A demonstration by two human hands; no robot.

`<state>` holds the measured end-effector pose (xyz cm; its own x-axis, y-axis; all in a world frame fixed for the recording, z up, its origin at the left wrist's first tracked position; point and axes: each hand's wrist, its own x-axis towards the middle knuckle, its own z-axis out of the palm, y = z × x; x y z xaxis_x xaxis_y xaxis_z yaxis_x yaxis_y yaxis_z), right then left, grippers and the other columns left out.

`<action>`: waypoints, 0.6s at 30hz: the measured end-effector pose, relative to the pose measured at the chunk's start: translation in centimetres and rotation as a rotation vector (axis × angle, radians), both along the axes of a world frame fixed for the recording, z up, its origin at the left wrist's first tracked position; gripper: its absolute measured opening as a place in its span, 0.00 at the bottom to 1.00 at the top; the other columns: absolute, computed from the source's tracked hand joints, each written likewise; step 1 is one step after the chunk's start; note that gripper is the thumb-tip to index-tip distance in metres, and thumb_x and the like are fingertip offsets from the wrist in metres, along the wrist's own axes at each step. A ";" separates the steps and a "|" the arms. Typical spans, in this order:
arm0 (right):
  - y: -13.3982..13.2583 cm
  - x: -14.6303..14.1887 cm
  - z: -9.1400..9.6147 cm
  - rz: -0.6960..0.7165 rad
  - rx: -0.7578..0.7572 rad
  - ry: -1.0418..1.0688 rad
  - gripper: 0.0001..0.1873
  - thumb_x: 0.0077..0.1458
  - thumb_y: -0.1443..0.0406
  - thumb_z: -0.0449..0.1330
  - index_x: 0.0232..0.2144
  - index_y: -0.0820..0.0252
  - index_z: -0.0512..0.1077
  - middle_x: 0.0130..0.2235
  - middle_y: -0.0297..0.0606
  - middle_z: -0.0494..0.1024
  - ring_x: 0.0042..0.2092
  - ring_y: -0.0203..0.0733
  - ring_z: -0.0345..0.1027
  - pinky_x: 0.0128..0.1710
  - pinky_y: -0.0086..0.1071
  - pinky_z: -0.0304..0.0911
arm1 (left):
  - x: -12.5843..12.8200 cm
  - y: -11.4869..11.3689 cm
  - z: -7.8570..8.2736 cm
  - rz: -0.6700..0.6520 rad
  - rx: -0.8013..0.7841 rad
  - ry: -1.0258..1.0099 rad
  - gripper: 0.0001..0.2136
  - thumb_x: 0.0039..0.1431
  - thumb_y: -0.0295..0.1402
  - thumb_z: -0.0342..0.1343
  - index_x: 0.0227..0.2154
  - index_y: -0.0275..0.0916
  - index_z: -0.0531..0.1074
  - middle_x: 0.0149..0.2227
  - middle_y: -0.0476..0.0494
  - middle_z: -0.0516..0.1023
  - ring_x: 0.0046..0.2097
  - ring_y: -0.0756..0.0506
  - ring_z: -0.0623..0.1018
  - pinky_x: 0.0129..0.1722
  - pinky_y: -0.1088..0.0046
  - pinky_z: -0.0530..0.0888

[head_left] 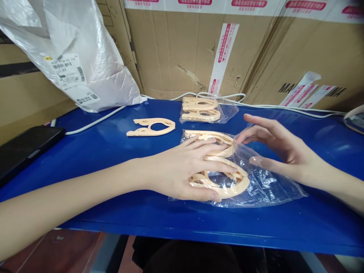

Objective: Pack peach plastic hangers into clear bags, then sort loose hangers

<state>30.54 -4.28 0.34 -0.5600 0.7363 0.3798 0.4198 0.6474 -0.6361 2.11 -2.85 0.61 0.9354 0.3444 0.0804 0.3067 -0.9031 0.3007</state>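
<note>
A clear plastic bag (267,182) lies on the blue table with two beige plastic pieces inside, which look like folded travel hangers (237,185). My left hand (184,170) rests flat on top of the bag, fingers spread over the hangers and partly hiding them. To its right, my right hand (278,146) is open, thumb and fingers apart, over the bag's loose end. Whether its fingertips touch the film I cannot tell. Behind the bag is a second bag of folded hangers (200,110). One loose folded hanger (155,127) lies left of it, without wrapping.
A black phone (28,148) lies at the table's left side. A white shipping bag (85,72) leans at the back left. Cardboard boxes (173,53) stand along the back, with a white cable (267,106) running before them. The blue table's (199,227) front edge is near.
</note>
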 end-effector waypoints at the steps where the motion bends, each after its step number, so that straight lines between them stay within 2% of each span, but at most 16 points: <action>1: -0.2 0.0 -0.1 -0.003 0.049 -0.039 0.40 0.58 0.64 0.62 0.68 0.38 0.53 0.53 0.33 0.75 0.56 0.41 0.70 0.60 0.38 0.66 | 0.0 0.0 0.0 0.002 0.001 0.002 0.26 0.66 0.51 0.52 0.65 0.55 0.62 0.73 0.46 0.48 0.73 0.36 0.49 0.69 0.44 0.50; 5: -0.4 0.1 -0.3 -0.014 0.103 -0.161 0.36 0.61 0.62 0.60 0.67 0.39 0.54 0.65 0.32 0.65 0.66 0.43 0.59 0.67 0.40 0.56 | 0.1 0.1 0.1 -0.002 0.002 0.001 0.26 0.65 0.51 0.52 0.65 0.56 0.62 0.73 0.46 0.51 0.73 0.37 0.50 0.69 0.45 0.51; 8: -0.3 0.1 -0.5 -0.016 0.073 -0.181 0.31 0.63 0.61 0.57 0.66 0.37 0.55 0.67 0.30 0.62 0.68 0.44 0.56 0.67 0.43 0.56 | 0.1 0.1 0.2 -0.002 -0.001 0.006 0.26 0.65 0.51 0.53 0.65 0.55 0.62 0.73 0.46 0.51 0.73 0.36 0.51 0.69 0.45 0.51; 11: -0.3 -0.1 -0.3 -0.094 0.095 -0.141 0.25 0.66 0.59 0.53 0.64 0.37 0.60 0.64 0.29 0.67 0.65 0.44 0.60 0.65 0.43 0.59 | 0.0 -0.1 0.0 0.002 -0.011 0.010 0.27 0.65 0.52 0.52 0.65 0.55 0.62 0.73 0.46 0.50 0.73 0.36 0.51 0.70 0.46 0.50; 13: -0.3 -0.1 0.0 -0.192 0.201 -0.088 0.21 0.67 0.59 0.51 0.60 0.39 0.66 0.61 0.30 0.71 0.63 0.45 0.63 0.64 0.43 0.58 | 0.0 -0.1 -0.1 0.026 -0.026 0.001 0.32 0.64 0.54 0.52 0.67 0.52 0.57 0.73 0.45 0.50 0.73 0.36 0.50 0.70 0.46 0.49; 16: -0.5 0.0 0.9 -0.361 0.391 0.012 0.15 0.67 0.59 0.51 0.50 0.44 0.74 0.52 0.33 0.78 0.57 0.45 0.69 0.59 0.43 0.61 | 0.0 0.3 0.4 0.126 0.014 -0.082 0.35 0.66 0.57 0.46 0.70 0.46 0.51 0.72 0.44 0.52 0.73 0.38 0.50 0.71 0.48 0.46; 18: -0.7 0.0 1.6 -0.464 0.454 0.061 0.12 0.66 0.60 0.53 0.42 0.47 0.77 0.43 0.33 0.81 0.48 0.44 0.73 0.51 0.42 0.64 | -0.5 1.2 1.1 0.243 0.124 -0.133 0.32 0.69 0.55 0.42 0.69 0.44 0.52 0.72 0.43 0.54 0.72 0.39 0.53 0.71 0.50 0.47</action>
